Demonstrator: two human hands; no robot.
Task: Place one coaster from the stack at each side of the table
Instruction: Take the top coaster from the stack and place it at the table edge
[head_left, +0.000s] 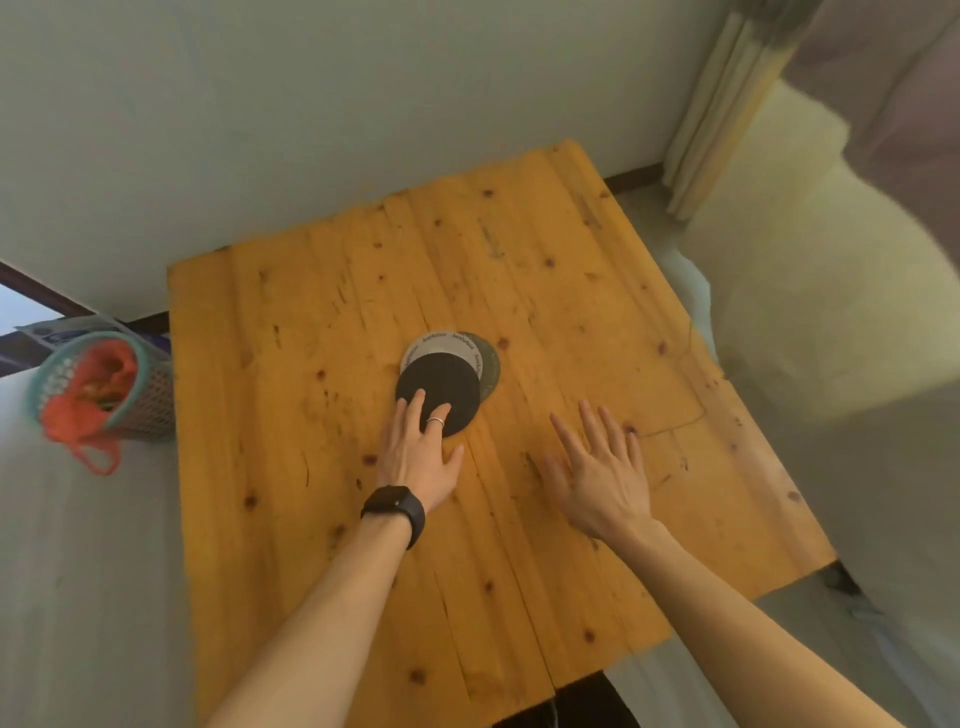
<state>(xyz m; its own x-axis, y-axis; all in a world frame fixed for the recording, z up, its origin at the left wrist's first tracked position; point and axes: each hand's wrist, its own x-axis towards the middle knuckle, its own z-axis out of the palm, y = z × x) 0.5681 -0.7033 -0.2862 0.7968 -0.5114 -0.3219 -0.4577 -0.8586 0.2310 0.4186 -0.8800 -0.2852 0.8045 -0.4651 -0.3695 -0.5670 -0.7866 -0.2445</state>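
A stack of round coasters (470, 356) lies near the middle of the wooden table (311, 291). Its top coaster, a plain black disc (441, 382), is slid toward me off the pale and grey ones beneath. My left hand (418, 449), with a ring and a black wrist band, lies flat with its fingertips on the near edge of the black disc. My right hand (597, 462) is spread flat on the bare wood to the right of the stack, touching no coaster.
A teal and grey mesh basket (98, 389) with orange fabric inside stands off the table's left edge. A wall runs behind the table. A curtain (727, 104) and pale bedding (831, 312) fill the right side.
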